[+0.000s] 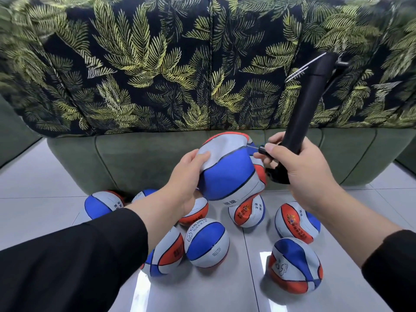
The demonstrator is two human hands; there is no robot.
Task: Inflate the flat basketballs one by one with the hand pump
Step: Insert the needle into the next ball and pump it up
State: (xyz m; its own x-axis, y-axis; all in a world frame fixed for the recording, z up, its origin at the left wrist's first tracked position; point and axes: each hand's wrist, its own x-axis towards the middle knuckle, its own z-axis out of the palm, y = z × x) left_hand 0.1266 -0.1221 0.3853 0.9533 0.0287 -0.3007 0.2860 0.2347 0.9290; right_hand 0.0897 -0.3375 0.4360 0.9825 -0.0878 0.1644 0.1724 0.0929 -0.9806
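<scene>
— What lies around the hands?

— Eight balls sit on the floor below them, all red, white and blue; one rounder ball printed with "CHILDREN" sits in the middle; a dented ball lies nearest on the right; another is just behind it; one sits far left by the sofa base, and the left forearm hides parts of others.

— And the ball being worked on?

— The flat ball is held up in the air above the pile, caved in and folded; the left hand grips its left edge, thumb on the white panel; the right hand is wrapped round the lower barrel of the black pump, which tilts up to the right; the thumb and a finger pinch the nozzle, whose needle touches the ball's upper right edge; whether it is in the valve I cannot tell.

— Any boxes or bins?

— None that I can name.

— The room?

— Pale glossy tiles with light glare; a green sofa right behind the balls; a dark cover with yellow-green leaves drapes its back; both sleeves are black.
</scene>
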